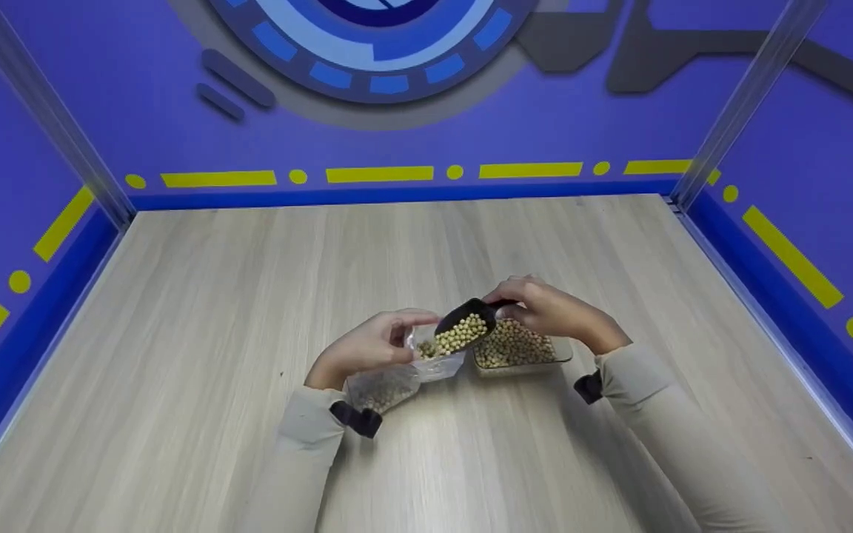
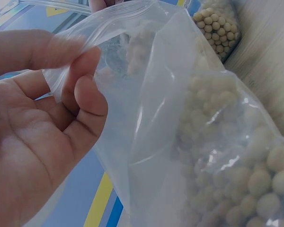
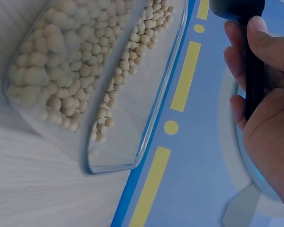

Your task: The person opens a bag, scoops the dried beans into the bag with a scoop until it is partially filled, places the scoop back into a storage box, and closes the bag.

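The left hand (image 1: 371, 344) pinches the bag (image 1: 441, 368), seemingly to keep its mouth wide for the beans (image 1: 463, 334) in the scoop (image 1: 451, 317) that the right hand (image 1: 541, 305) grips there, the box (image 1: 519, 371) near, presumably for short reach.

Around the pale wood-grain tabletop (image 1: 397, 259) before you, violet-blue walls (image 1: 412, 144) bore yellow dashes (image 1: 380, 175) and dots (image 1: 455, 172); grey posts (image 1: 746, 104) lined the corners, and light brightened the near surface.

The left arm (image 1: 297, 459) and right arm (image 1: 674, 437) are stretched forward and angled inward. The left hand (image 1: 367, 344) is held in a pinch, fingers (image 2: 91, 97) curled; the right hand (image 1: 541, 305) is set in a grip, thumb (image 3: 270, 45) bent inward.
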A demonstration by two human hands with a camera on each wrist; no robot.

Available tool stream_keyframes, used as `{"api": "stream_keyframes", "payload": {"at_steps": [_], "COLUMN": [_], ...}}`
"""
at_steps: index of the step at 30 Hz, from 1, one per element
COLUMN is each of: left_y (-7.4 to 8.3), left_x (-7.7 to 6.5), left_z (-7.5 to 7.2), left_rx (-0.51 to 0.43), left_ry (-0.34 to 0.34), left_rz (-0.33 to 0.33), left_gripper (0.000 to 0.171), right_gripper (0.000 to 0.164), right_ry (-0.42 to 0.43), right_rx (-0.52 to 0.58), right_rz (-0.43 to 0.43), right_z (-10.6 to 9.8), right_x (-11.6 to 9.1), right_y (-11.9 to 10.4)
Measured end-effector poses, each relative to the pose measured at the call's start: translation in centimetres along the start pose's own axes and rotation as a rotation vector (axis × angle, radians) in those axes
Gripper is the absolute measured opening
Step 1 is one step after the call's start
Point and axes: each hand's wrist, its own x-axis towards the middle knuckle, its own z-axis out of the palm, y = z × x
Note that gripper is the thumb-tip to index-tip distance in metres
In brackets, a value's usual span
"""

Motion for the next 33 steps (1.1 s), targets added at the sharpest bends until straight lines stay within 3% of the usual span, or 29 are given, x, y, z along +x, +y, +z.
{"api": "stream_keyframes", "payload": {"at_steps": [16,33], "left_y": [0.02,0.03], "left_x": [-0.02,-0.09], "left_z": [0.11,0.05], "left_rx": [-0.005,-0.007], "left_ry": [-0.001,0.002], "left_rz": [0.016,0.017], "left_gripper": [0.061,0.061], "right_gripper": [0.026,0.026], "right_ry": [-0.015,-0.010], "right_rx": [-0.045,-0.024], "right_rz": [-0.009,-0.011], "right_z": [-0.43,-0.34], "right_x": [0.16,0.09], "right_y": [-0.66,-0.54]}}
